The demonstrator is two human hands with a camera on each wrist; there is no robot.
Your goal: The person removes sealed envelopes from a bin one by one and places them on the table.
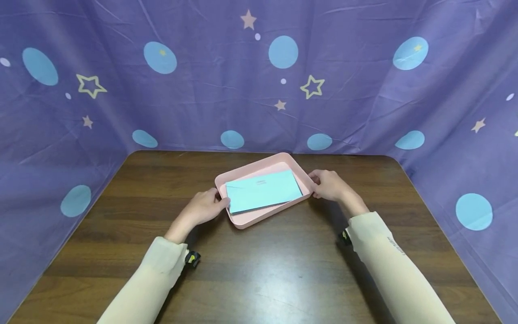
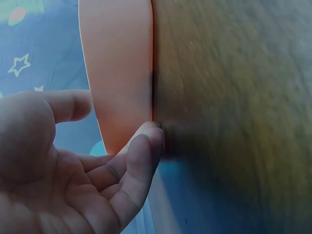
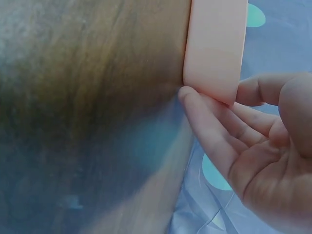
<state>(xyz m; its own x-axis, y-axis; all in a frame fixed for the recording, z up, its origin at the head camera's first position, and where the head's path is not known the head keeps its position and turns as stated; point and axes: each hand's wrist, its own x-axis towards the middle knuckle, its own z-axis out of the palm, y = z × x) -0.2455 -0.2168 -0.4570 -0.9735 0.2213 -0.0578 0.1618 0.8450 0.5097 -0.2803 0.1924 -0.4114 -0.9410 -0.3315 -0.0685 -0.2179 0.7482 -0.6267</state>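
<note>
Pale glare on the tabletop (image 1: 279,270)

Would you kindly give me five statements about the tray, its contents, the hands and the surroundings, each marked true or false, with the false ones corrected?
1. The light blue flat item lies inside the pink tray. True.
2. The left hand and the right hand are at opposite ends of the pink tray. True.
3. The right hand is raised clear of the pink tray. False: it grips a corner of it.
4. The light blue flat item covers the whole floor of the pink tray. False: bare pink floor shows beside it.
5. The wooden table stands before a purple cloth patterned with stars and blue circles. True.
</note>
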